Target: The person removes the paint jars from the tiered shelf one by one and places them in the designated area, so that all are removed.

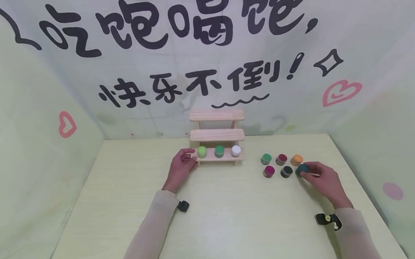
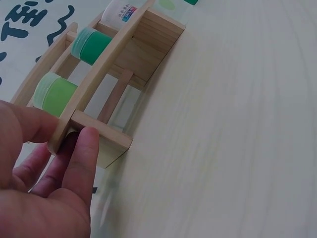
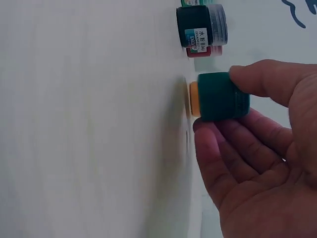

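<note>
My left hand [image 1: 181, 168] holds the left end of the lowest step of a small wooden three-step stand [image 1: 217, 135]. In the left wrist view, its thumb and fingers close around that corner [image 2: 64, 126]. On the lowest step sit a light green paint jar [image 1: 202, 152], a green paint jar [image 1: 219, 151] and a white paint jar [image 1: 235, 151]. At the right, my right hand [image 1: 324, 180] pinches a dark teal paint jar [image 3: 223, 96] between thumb and fingers. Whether this jar touches the table I cannot tell. An orange paint jar [image 1: 296, 160] stands just behind it.
Beside the held jar stand a green jar [image 1: 266, 159], a dark red jar [image 1: 281, 159], a magenta jar [image 1: 268, 171] and a blackish jar [image 1: 286, 171]. A printed cloth [image 1: 175, 60] hangs behind the pale wooden table [image 1: 226, 222] and along its sides.
</note>
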Demonstrator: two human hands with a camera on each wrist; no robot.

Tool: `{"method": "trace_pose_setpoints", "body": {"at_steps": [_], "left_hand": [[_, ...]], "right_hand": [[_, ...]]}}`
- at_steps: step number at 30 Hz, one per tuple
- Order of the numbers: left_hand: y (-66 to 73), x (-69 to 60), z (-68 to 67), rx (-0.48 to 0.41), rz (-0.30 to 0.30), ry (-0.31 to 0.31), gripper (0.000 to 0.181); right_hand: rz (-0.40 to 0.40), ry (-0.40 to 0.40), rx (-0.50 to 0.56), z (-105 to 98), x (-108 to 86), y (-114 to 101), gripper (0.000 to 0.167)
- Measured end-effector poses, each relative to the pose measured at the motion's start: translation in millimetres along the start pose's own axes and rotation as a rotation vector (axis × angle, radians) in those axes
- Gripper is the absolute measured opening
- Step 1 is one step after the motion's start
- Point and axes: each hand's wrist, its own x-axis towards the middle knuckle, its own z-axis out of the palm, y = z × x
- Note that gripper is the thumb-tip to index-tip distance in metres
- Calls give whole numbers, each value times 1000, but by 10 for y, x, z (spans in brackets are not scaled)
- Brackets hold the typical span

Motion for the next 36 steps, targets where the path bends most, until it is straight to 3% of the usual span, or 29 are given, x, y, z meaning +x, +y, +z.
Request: {"method": "trace_pose_setpoints", "body": {"at_steps": [9,17,21,27,36], "left_hand": [[-10,-1,7,-30,-18,-10,32],[1,-6,8,-34,-6,-5,31],[16,-15,-1,-17,-5,-4,31],[33,-15,9,5,-3,-5,30],[23,0,9,-15,-2,3,30]], "right_hand": [[21,-51,-7,5,3,111,57],[56,-74,10,-24,-18,67,65],[69,-46,18,-74,-20,33,69],[73,64,37,-147,-21,-106,65],[-10,104,82,-29,87,-449,52]]}}
